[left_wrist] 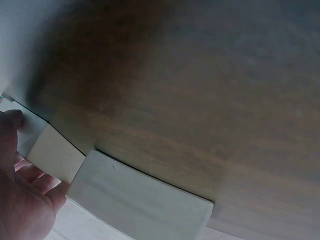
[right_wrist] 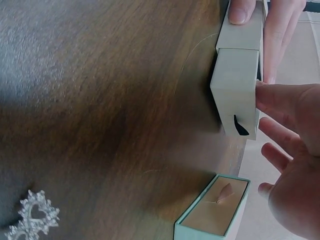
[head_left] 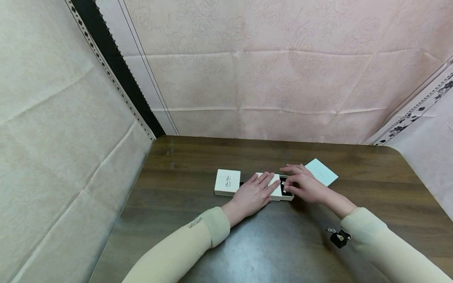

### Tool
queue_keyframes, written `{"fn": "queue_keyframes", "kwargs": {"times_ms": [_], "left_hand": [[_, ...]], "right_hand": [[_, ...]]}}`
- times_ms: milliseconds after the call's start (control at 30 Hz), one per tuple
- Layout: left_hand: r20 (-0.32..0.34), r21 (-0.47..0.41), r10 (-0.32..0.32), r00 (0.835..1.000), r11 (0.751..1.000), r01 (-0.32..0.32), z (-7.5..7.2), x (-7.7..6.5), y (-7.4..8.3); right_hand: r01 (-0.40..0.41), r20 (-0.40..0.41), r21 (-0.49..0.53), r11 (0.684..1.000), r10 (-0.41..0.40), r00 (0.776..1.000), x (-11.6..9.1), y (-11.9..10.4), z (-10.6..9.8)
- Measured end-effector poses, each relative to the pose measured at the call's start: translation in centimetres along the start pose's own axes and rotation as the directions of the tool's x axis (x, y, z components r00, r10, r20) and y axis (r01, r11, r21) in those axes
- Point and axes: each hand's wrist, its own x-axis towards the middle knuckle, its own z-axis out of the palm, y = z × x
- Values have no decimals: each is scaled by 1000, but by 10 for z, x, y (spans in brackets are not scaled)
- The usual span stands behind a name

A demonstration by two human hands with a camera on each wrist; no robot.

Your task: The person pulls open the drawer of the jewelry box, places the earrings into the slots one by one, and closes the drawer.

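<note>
My left hand (head_left: 253,193) lies across a white slide-out box (head_left: 275,181), its thumb on the near side and fingers spread over the top, holding it. At the right end its drawer (right_wrist: 236,92) sticks out, with a dark slit in the end wall. Small pale jewelry pieces (head_left: 283,184) sit on a black insert in the drawer. My right hand (head_left: 307,184) has thumb and index finger right at these pieces; I cannot tell whether they pinch one. The other right fingers stay loosely extended beside the drawer.
Left of my left hand sits a white printed box (head_left: 227,181). Beyond my right hand lies a pale-blue box (head_left: 321,172). A small black box (head_left: 339,238) is beside my right sleeve, with sparkling silver heart-shaped jewelry (right_wrist: 36,215) near it. All rest on the wooden table (head_left: 198,236).
</note>
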Motion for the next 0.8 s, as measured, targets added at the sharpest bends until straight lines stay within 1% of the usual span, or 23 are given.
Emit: {"fn": "queue_keyframes", "kwargs": {"times_ms": [67,167,267,300,467,600,800], "left_hand": [[-2,-1,1,1000,1000,-1,0,0,0],[1,-1,-2,1000,1000,2,1,0,0],[0,-2,-3,1000,1000,3,2,0,0],[-1,-2,-3,1000,1000,3,2,0,0],[-6,-3,0,1000,1000,0,2,0,0],[-2,-3,1,1000,1000,-1,2,0,0],[-4,13,3,1000,1000,-3,1,0,0]], "right_hand": [[37,-24,7,999,-37,999,-1,6,3],[57,-35,11,998,-57,998,-2,9,4],[36,-16,16,999,-36,999,-2,9,4],[12,3,15,1000,-12,1000,-1,5,2],[-33,42,-8,999,33,999,0,1,1],[-39,26,-42,998,40,999,1,-4,0],[-36,-8,-109,993,35,999,3,-5,1]]}}
